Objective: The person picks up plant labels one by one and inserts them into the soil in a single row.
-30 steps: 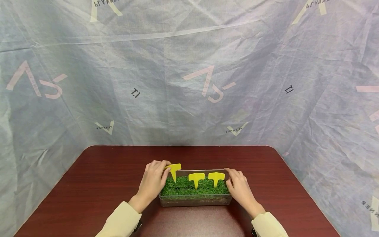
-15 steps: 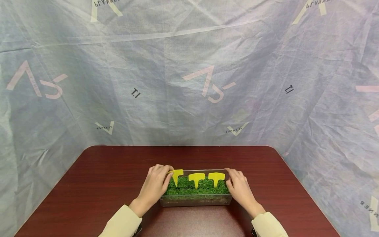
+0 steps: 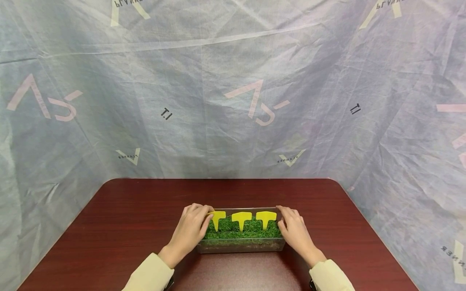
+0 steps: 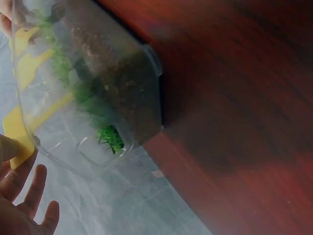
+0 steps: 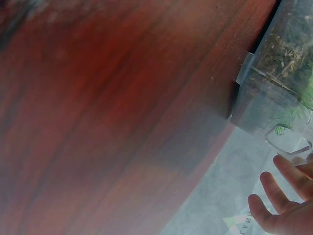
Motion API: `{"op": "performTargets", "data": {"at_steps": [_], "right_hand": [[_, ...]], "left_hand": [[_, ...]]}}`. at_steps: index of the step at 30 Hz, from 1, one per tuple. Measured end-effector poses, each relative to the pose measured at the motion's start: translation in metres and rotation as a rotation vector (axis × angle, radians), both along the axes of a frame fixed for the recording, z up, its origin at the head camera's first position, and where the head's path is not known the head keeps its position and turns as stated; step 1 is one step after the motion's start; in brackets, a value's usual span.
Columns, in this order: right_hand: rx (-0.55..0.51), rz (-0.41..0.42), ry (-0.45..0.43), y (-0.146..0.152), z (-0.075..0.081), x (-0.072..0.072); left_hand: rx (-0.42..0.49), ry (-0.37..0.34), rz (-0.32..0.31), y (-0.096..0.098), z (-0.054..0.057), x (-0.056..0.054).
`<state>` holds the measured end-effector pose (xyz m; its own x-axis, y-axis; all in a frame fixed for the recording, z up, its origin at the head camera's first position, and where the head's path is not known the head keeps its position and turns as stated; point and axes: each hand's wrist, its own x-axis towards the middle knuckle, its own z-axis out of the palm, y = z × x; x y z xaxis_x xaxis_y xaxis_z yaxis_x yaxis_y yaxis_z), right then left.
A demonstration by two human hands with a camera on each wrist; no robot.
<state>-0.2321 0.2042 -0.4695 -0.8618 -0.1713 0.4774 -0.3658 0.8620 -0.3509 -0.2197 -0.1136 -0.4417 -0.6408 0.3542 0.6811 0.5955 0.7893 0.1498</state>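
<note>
In the head view, my left hand (image 3: pixel 188 228) pinches the left end of a yellow T-shaped plant label (image 3: pixel 219 215) between thumb and fingers. The label's point goes down into artificial grass (image 3: pixel 228 224) inside a clear plastic planter box (image 3: pixel 240 247). Two matching labels, the middle one (image 3: pixel 241 217) and the right one (image 3: pixel 266 216), stand upright in the same row. My right hand (image 3: pixel 296 231) holds the box's right end by its rim. In the right wrist view, its other fingers (image 5: pixel 275 193) spread outside the wall, near an oval handle hole (image 5: pixel 288 140).
The box rests on a dark red wood-grain table (image 3: pixel 145 218) with rounded far corners. Grey printed cloth (image 3: pixel 204 133) hangs behind the table and along both sides. Brown soil-like filling (image 4: pixel 115 73) shows through the box wall in the left wrist view.
My left hand has moved down and slightly right, sinking the left label into the grass until it stands about level with the other two. The right hand stays in place.
</note>
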Motion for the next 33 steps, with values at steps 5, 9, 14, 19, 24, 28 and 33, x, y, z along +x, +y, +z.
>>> {"op": "performTargets", "data": {"at_steps": [5, 9, 14, 19, 24, 28, 33], "right_hand": [[0.000, 0.000, -0.007, 0.000, 0.000, 0.000], [-0.001, 0.001, -0.014, -0.001, 0.000, 0.000], [-0.005, 0.005, -0.007, -0.001, 0.001, 0.000], [-0.007, 0.009, -0.001, 0.000, 0.001, 0.000], [-0.008, 0.005, -0.002, 0.000, 0.001, 0.000], [-0.009, 0.002, -0.001, 0.000, 0.001, 0.000], [-0.010, 0.000, -0.011, 0.000, -0.001, 0.000]], "left_hand": [[-0.016, 0.000, -0.005, 0.000, -0.004, -0.001], [-0.030, -0.010, -0.003, 0.000, -0.007, -0.001], [-0.036, -0.022, 0.002, 0.000, -0.009, -0.002], [-0.038, -0.027, 0.004, 0.000, -0.012, -0.003], [-0.039, -0.030, 0.000, 0.000, -0.013, -0.005], [-0.022, -0.052, -0.005, 0.001, -0.013, -0.005], [0.028, -0.093, 0.009, 0.001, -0.015, -0.006]]}}
